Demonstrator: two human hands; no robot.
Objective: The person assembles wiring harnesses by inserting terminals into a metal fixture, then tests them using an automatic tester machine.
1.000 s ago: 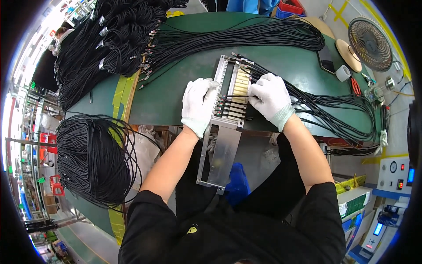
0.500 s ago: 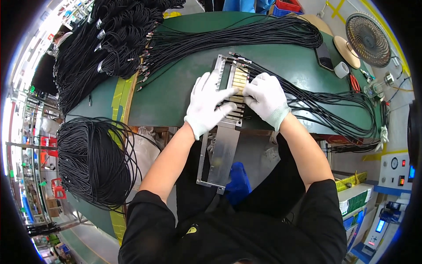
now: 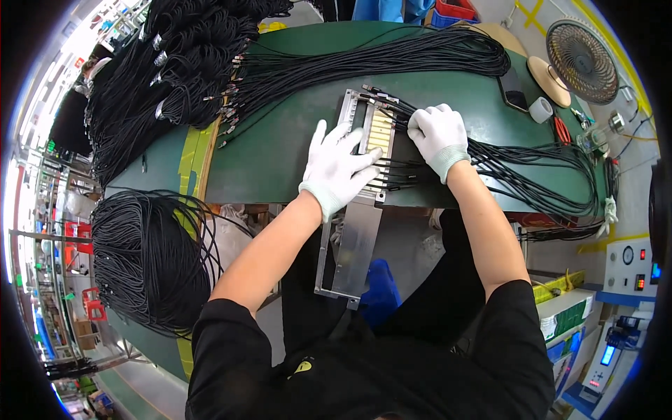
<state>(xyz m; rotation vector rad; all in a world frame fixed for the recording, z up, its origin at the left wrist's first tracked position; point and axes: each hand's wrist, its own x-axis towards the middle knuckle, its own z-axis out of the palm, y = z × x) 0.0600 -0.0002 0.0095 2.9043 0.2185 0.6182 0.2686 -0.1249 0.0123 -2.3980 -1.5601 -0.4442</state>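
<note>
My empty left hand (image 3: 336,169) spreads over a metal fixture (image 3: 379,129). My right hand (image 3: 439,134) curls beside black cables (image 3: 504,166), its hold unclear.

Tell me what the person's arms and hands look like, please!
The left hand and right hand wear matching white fabric gloves with pale greenish cuffs at the wrists. The forearms are bare, and loose black sleeves end around the elbows. I can't see any markings on the sleeves.

I see the left glove (image 3: 336,166) and the right glove (image 3: 442,136) both white; the metal fixture (image 3: 358,231) is silver, striped by pale-yellow bars (image 3: 380,131); the cables (image 3: 392,56) are black; the table (image 3: 273,164), green.
</note>
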